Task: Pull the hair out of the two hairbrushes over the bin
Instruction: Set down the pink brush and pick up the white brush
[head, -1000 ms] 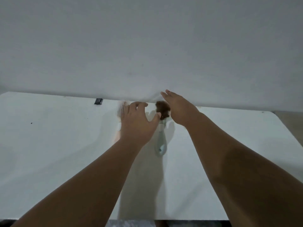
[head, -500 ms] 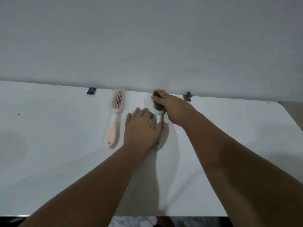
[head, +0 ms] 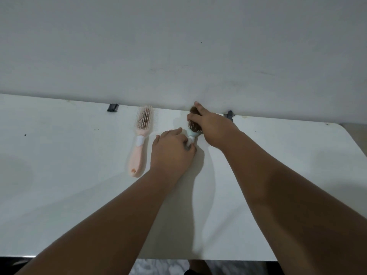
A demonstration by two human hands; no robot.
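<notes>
A pale blue hairbrush [head: 191,134] lies on the white table [head: 59,175] near the wall, its head packed with brown hair [head: 193,127]. My left hand [head: 171,151] is closed around its handle, which is mostly hidden under the fingers. My right hand [head: 210,126] covers the brush head, fingers curled onto the clump of hair. A pink hairbrush [head: 140,141] lies flat to the left of my left hand, bristles up, with some hair among them. No bin is in view.
The table butts against a white wall [head: 178,46]. Two small black brackets [head: 112,107] [head: 229,114] sit at the table's back edge. The front edge of the table runs along the bottom, with dark floor below it.
My left hand has curled from flat on the table to gripping the blue brush's handle. My right hand has settled further over the brush head and its hair.
</notes>
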